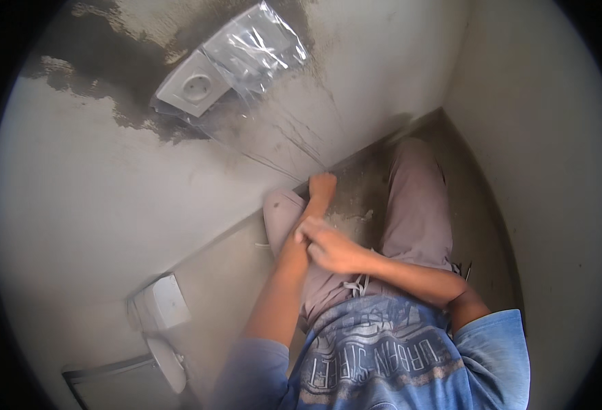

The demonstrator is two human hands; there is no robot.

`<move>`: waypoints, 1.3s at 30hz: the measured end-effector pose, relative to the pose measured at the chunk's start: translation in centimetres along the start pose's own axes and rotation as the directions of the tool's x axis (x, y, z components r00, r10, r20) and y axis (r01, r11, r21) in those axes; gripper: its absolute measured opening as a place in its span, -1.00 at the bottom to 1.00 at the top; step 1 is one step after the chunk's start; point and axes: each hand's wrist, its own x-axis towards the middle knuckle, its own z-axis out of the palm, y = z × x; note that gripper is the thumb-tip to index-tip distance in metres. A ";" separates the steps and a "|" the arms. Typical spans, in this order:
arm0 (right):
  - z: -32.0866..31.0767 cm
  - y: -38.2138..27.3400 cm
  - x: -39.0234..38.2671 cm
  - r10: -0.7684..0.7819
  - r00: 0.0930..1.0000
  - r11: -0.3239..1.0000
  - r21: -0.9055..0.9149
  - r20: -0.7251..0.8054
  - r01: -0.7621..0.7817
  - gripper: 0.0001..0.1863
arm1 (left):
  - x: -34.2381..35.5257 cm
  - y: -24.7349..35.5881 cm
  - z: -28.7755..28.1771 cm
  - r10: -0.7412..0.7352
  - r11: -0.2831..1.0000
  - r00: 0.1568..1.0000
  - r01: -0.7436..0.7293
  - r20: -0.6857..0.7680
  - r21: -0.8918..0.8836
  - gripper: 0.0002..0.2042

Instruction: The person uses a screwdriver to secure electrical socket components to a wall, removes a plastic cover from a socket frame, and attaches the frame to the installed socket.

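Observation:
My left hand (323, 184) reaches forward over my left knee, close to the foot of the wall. Its fingers are curled into a fist, and whatever they may hold is hidden. Across my lap, my right hand (331, 247) rests its bent fingertips against my left forearm (292, 256); the fingers look closed, and nothing shows in them. On the wall ahead, a white socket (196, 86) in a square frame sits beside another section covered by clear, shiny plastic film (256, 48). Loose strands of film trail down the wall toward my left hand.
Rough dark grey patches (103, 58) surround the socket on the pale wall (109, 184). Another wall (547, 157) rises close on my right, meeting the first in a corner. At lower left, a white box-like object (170, 302) stands near a dark-edged panel (109, 383).

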 end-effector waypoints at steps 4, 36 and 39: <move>-1.2 -3.2 -0.6 -0.072 0.997 0.994 0.088 0.042 0.068 -0.70 | 0.9 0.7 -4.1 0.006 1.000 0.994 -0.006 0.107 -0.001 -0.84; -5.8 -5.6 -3.3 0.120 0.984 0.977 -0.162 -0.134 -0.142 -0.15 | 2.3 8.1 -24.8 0.099 0.878 0.826 -0.335 -0.554 -0.343 -0.78; -4.6 -6.5 -3.2 0.115 0.993 0.972 -0.203 -0.020 -0.117 -0.12 | 2.3 8.2 -24.7 0.096 0.887 0.824 -0.326 -0.559 -0.327 -0.78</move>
